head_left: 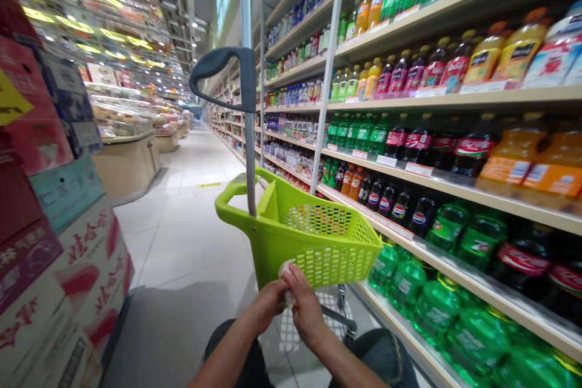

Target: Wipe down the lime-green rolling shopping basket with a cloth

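Observation:
Both my hands meet low in the middle, against the near wall of a lime-green shopping basket (291, 236) on wheels. My left hand (268, 301) and my right hand (305, 306) are closed together around a small white crumpled thing (286, 268), perhaps a cloth or tissue, pressed to the basket's lower edge. The basket's grey pull handle (227, 66) stands upright on a metal pole. My knees in dark trousers show at the bottom.
Shelves of soft-drink bottles (422, 133) run along the right, from floor to above head height. Stacked printed cartons (54, 242) stand close on the left. A tiled aisle (182, 224) stretches ahead past a curved counter (127, 163).

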A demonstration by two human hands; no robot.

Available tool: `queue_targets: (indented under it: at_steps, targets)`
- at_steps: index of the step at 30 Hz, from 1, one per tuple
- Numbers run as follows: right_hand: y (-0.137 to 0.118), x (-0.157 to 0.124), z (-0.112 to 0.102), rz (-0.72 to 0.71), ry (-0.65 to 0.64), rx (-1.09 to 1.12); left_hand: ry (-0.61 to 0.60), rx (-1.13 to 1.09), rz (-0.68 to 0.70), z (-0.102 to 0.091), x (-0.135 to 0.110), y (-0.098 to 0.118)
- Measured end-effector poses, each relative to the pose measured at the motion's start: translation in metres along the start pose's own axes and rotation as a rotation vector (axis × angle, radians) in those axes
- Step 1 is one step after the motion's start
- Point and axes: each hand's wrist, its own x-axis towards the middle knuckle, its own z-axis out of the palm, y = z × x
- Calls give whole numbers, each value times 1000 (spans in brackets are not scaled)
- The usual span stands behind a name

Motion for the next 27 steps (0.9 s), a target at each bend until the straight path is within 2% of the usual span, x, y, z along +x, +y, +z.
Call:
queue_targets:
  at_steps: [2, 6, 8, 11, 14, 17, 19, 22, 25, 27]
  targets:
    - [8, 24, -6, -63, 12, -22, 31, 42, 79, -3, 0, 11]
    - [9, 84, -18, -145, 116, -142, 306, 271, 377, -12, 8, 39]
    - [8, 93, -13, -212, 105, -195, 396, 354, 453, -17, 11, 44]
    - [13, 68, 5, -299, 5, -238, 479, 496, 526, -25, 13, 37]
    - [25, 36, 12, -328, -82, -277, 577, 795, 714, -29, 12, 25]
    - [34, 36, -8, -272, -49, -314, 566, 1102, 947, -21, 10, 28]
    - [42, 47, -27, -200, 20, -342, 535, 1254, 1021, -9, 11, 39]
    - [59, 41, -42, -173, 24, -400, 534, 1427, 1011, 9, 15, 55]
    - [77, 10, -39, -238, -67, -439, 495, 1582, 945, 19, 23, 60]
    - [84, -3, -39, -217, -83, -451, 460, 1665, 891, 21, 29, 58]
